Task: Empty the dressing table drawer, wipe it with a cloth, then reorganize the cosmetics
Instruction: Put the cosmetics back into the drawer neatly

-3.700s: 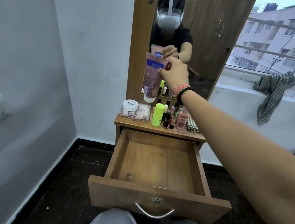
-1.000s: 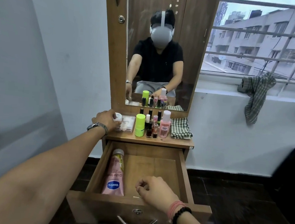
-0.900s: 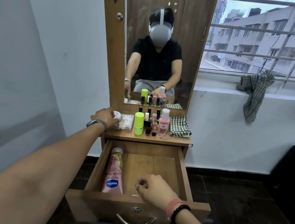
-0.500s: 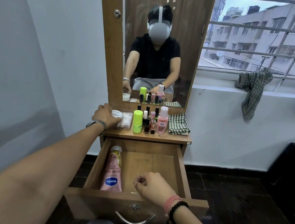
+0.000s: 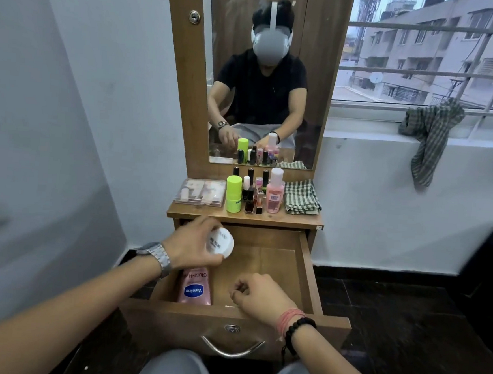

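Observation:
The wooden drawer stands pulled out under the dressing table top. A pink Vaseline tube lies along its left side. My left hand holds a small white jar above the drawer's back left part. My right hand rests loosely curled at the drawer's front edge, holding nothing that I can see. On the table top stand a clear cosmetics box, a green stick, several small nail polish bottles, a pink bottle and a folded checked cloth.
A mirror rises behind the table top. Another checked cloth hangs on the window ledge at the right. A white wall stands close on the left. The floor is dark tile. My knees show below the drawer handle.
My left hand has lifted the white jar off the table top's left end and brought it down over the drawer. The right hand has stayed at the drawer front.

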